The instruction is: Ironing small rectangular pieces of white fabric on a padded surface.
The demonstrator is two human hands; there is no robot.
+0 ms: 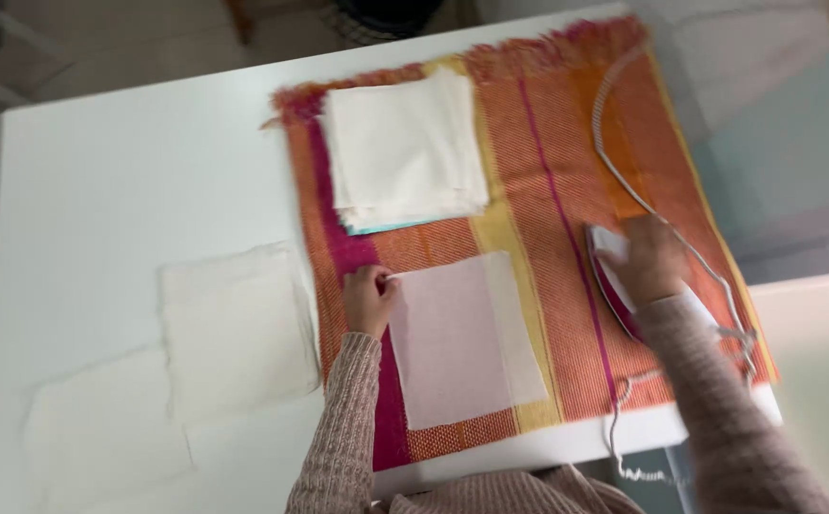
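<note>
Just R of left hand point(369, 300): cloth square point(467, 338)

The right hand point(651, 259) hides most of the blurred iron point(614, 286).

A single head-mounted view is supplied. The camera sits above the white desk point(100, 171) and looks steeply down, almost straight onto its top. The near desk edge runs along the lower frame, tilted slightly; the far edge and a strip of floor occupy the top of the frame. Range is close: the sleeved forearms enter from the bottom centre and lower right, and the hands, left point(369, 300) and right point(651, 262), lie mid-frame. The striped woven cloth point(538, 143) fills the centre and upper right. The frame is slightly motion-blurred.
</note>
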